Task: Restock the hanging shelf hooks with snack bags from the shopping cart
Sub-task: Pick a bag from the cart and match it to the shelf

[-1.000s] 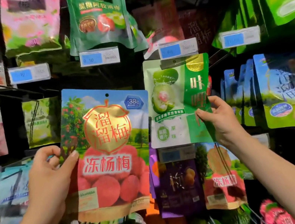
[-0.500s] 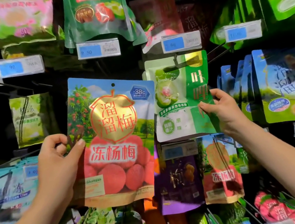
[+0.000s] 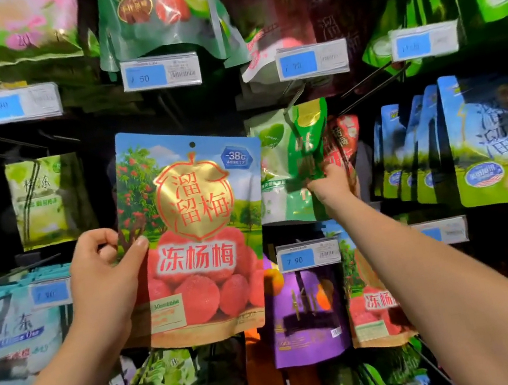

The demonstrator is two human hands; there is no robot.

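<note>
My left hand [image 3: 104, 273] grips the left edge of a large snack bag [image 3: 199, 236] printed with red berries, a gold emblem and a blue sky, held upright in front of the shelf. Its punch hole at the top is free of any hook. My right hand [image 3: 329, 185] pinches a green and white snack bag [image 3: 290, 158] that is turned and creased, its top up against a metal hook [image 3: 294, 100] under a price tag. Whether the hook passes through its hole is unclear.
Hanging bags fill the dark shelf wall: blue and green ones [image 3: 501, 138] at right, a purple bag [image 3: 304, 312] below centre, a dark green bag [image 3: 157, 16] above. Price tags [image 3: 161, 73] sit on the hook ends. Bare hook rods [image 3: 372, 80] jut out upper right.
My right hand pushed the green and white bag deeper toward the hook, twisting it edge-on and crumpling it. The berry bag in my left hand rose slightly.
</note>
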